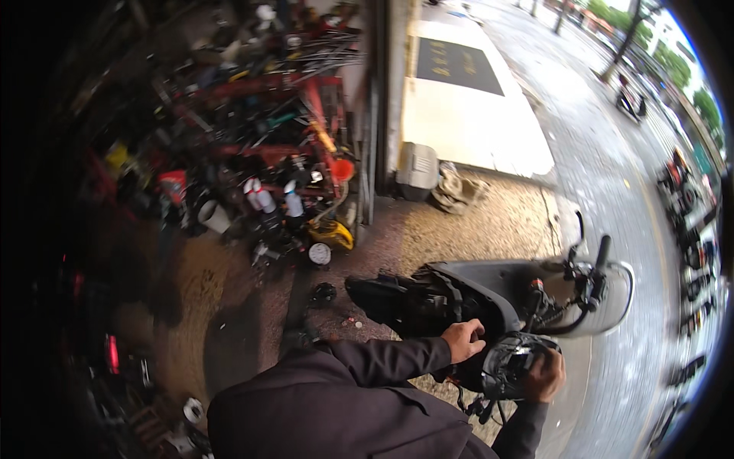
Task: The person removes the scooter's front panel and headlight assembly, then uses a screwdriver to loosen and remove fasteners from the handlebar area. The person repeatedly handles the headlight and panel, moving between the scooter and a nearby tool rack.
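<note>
Below me, a black part with a shiny, clear face (pixel 505 370), like a scooter's lamp unit, lies between my hands against the dark body of a scooter (pixel 482 288). My right hand (pixel 544 376) is closed over its outer side. At its other side is my left hand (pixel 463 341), its fingers bent down beside the black bodywork. What those fingers pinch, if anything, is hidden. Dark cables (pixel 482 407) hang under the part. The scooter's handlebar (pixel 599 279) stands beyond my hands, to the right.
Red shelving (pixel 325 103) crowded with tools fills the far left. Spray bottles (pixel 293 200), a white cup (pixel 214 217) and a yellow container (pixel 333 233) stand below it. A grey box (pixel 418 170) and a crumpled cloth (pixel 459 190) lie beside the doorway. Parked motorbikes (pixel 692 252) line the street.
</note>
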`<state>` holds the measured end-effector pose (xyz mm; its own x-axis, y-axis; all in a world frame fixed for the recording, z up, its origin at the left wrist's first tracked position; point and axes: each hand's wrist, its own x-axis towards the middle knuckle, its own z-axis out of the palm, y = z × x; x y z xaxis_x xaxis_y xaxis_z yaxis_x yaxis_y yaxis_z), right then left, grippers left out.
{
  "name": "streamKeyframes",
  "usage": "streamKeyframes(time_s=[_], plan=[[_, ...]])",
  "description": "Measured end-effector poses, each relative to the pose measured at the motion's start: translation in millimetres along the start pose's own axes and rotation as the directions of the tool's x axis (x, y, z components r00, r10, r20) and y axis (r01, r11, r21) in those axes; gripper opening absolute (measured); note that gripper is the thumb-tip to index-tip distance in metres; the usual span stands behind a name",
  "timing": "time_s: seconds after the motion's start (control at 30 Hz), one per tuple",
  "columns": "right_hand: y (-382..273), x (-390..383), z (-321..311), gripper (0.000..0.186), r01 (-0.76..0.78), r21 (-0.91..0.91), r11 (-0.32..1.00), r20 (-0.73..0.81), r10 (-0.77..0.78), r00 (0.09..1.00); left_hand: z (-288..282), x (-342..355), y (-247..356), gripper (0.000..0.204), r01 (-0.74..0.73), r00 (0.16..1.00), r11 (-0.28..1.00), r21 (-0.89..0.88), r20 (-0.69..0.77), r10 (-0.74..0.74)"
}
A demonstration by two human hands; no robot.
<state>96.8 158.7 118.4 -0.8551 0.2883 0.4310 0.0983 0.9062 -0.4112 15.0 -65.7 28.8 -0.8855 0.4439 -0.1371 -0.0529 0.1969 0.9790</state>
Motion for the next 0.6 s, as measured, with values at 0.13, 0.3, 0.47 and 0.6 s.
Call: streamKeyframes(time_s=[0.13, 0.3, 0.47, 0.6], plan=[[-24.2, -8.7, -12.9, 0.013, 0.055, 0.139, 0.989, -0.035, -0.051, 0.998, -31.0, -45.2, -19.6, 0.027, 0.022, 0.957, 0.999, 0.040, -0.291, -0.010], [-70.6, -42.8, -11.3, 0.018, 0.008, 0.543, 0.839, 0.058, -0.047, 0.997, -51.4, -118.8, -47.2, 0.018, 0.183, 0.882, 0.982, 0.054, -0.451, -0.140], [-111.3, -99.4, -8.8, 0.015, 0.056, 0.629, 0.775, 0.307, -0.314, 0.899, -27.5, -184.1, -65.2, 0.025, 0.221, 0.946, 0.969, 0.114, -0.268, -0.185], [-122.5, -151.5, 0.8, 0.011, -0.122, 0.608, 0.785, 0.588, -0.341, 0.734, -6.3, -222.1, -64.2, 0.026, 0.285, 0.946, 0.939, 0.191, 0.102, -0.308]])
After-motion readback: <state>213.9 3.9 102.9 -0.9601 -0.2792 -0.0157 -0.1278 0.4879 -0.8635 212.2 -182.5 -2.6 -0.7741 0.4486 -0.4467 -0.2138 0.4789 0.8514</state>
